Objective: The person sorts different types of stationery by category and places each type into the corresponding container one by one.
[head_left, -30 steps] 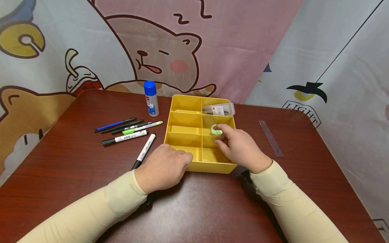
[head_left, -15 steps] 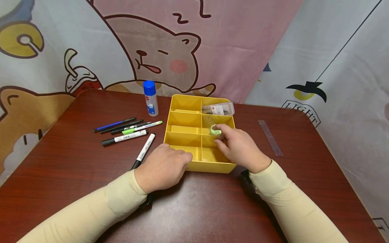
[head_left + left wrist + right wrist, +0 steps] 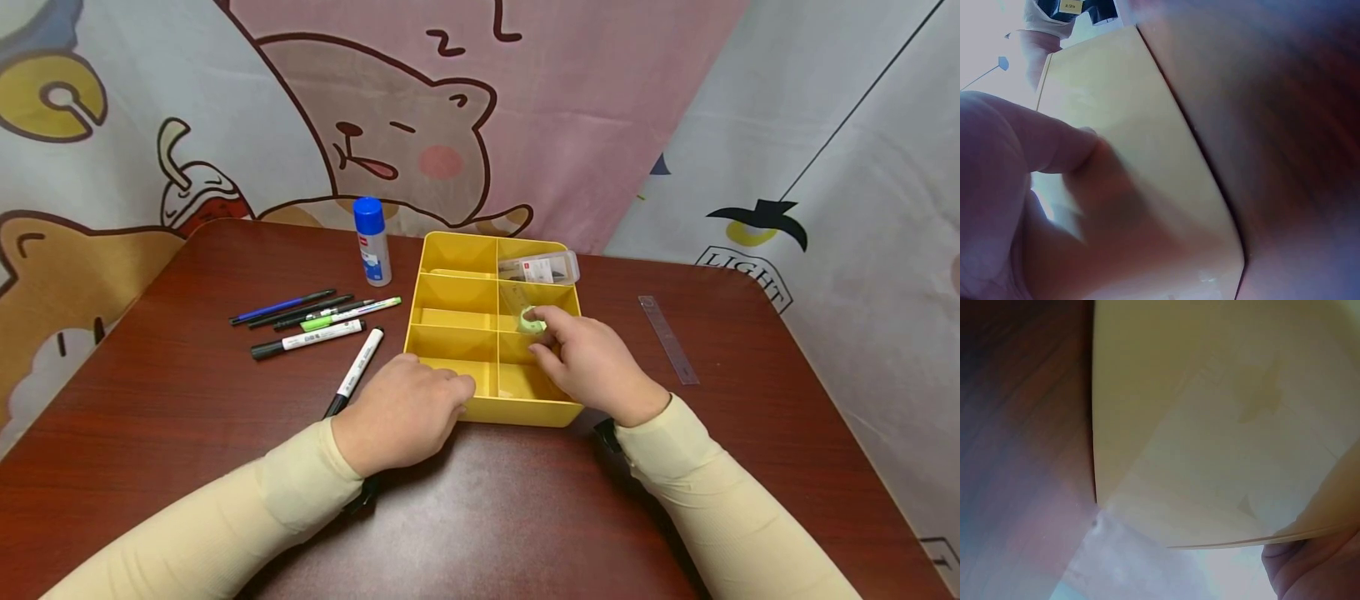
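Observation:
A yellow divided organizer box (image 3: 517,412) sits mid-table. My left hand (image 3: 405,410) grips its near left rim; in the left wrist view the thumb (image 3: 1063,147) presses the outer wall. My right hand (image 3: 600,367) reaches over the right side. Its index finger and the fingers under it hold a small green and clear correction tape (image 3: 530,322) at the middle right compartment. Part of the tape is hidden behind the fingers. In the right wrist view, the box wall (image 3: 1210,425) covers most of the frame, with fingers (image 3: 1319,569) showing past its rim.
A clear labelled case (image 3: 538,269) leans out of the far right compartment. Left of the box stand a blue-capped glue stick (image 3: 372,246), several pens (image 3: 292,307) and two white markers (image 3: 318,337) (image 3: 360,364). A clear ruler (image 3: 667,340) lies to the right.

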The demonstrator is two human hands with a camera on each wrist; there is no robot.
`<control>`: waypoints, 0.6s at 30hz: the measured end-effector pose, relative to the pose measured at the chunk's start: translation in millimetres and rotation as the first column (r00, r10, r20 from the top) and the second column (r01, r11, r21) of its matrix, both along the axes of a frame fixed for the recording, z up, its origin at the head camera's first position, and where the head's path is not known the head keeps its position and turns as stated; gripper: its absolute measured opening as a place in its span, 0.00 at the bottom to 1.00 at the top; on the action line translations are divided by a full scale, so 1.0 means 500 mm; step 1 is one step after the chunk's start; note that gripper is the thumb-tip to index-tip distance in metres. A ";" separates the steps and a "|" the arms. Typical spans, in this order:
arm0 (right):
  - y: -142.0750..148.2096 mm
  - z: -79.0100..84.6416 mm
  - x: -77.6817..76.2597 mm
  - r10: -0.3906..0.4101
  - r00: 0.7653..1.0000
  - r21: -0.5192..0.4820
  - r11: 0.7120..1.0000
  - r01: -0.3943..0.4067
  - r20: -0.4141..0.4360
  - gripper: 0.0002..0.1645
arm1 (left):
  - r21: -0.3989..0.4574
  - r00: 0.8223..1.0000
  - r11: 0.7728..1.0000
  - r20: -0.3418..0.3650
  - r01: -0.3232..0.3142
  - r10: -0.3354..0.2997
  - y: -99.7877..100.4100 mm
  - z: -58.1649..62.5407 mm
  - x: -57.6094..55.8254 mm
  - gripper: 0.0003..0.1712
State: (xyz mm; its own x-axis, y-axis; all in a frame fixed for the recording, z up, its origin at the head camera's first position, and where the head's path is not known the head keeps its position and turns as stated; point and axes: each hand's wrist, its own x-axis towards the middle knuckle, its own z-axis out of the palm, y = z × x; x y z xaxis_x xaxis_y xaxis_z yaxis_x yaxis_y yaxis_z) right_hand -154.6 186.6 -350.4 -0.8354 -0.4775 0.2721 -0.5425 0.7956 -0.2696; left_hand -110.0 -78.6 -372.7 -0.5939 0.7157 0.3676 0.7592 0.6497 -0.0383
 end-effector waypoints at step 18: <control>-0.001 -0.004 -0.002 0.010 1.000 -0.005 1.000 -0.010 -0.014 0.20 | -0.011 1.000 1.000 0.006 -0.012 0.012 0.000 -0.001 -0.001 0.17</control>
State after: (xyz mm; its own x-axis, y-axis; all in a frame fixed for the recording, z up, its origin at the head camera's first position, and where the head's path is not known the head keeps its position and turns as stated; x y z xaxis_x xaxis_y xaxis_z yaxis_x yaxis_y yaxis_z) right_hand -155.5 186.4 -352.3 -0.8268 -0.4845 0.2858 -0.5542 0.7888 -0.2659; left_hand -110.4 -78.6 -373.0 -0.6049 0.7125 0.3555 0.7515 0.6584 -0.0409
